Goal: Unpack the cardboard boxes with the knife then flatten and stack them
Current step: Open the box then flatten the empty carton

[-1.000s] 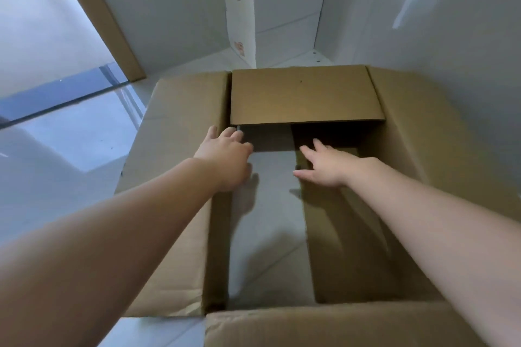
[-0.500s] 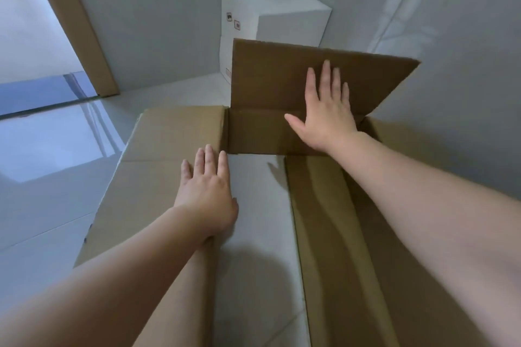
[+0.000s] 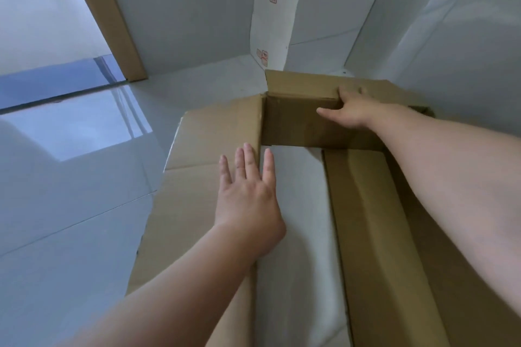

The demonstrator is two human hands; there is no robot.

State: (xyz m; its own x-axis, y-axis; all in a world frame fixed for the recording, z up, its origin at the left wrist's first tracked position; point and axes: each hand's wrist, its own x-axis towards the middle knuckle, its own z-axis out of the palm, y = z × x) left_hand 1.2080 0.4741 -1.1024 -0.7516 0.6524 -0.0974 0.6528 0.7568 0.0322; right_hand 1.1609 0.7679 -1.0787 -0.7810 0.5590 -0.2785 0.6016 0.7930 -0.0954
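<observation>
A big brown cardboard box (image 3: 194, 205) stands open on the white floor, and floor tile (image 3: 293, 220) shows through its open bottom. My left hand (image 3: 248, 200) lies flat with straight fingers on the box's left flap, at its inner edge. My right hand (image 3: 352, 113) grips the top fold of the far wall: fingers lie over the outward-folded far flap (image 3: 296, 83), and the thumb is on the inner face. An inner flap (image 3: 375, 234) lies along the right side. No knife is in view.
Two white boxes (image 3: 324, 8) are stacked in the corner just behind the brown box. A wall runs close along the right side. A wooden door frame (image 3: 112, 17) and a glossy tiled floor (image 3: 70, 191) lie to the left.
The far flap, which stood upright under my flat right palm, now folds outward, and my right hand has closed over its fold. My left hand stays on the left flap.
</observation>
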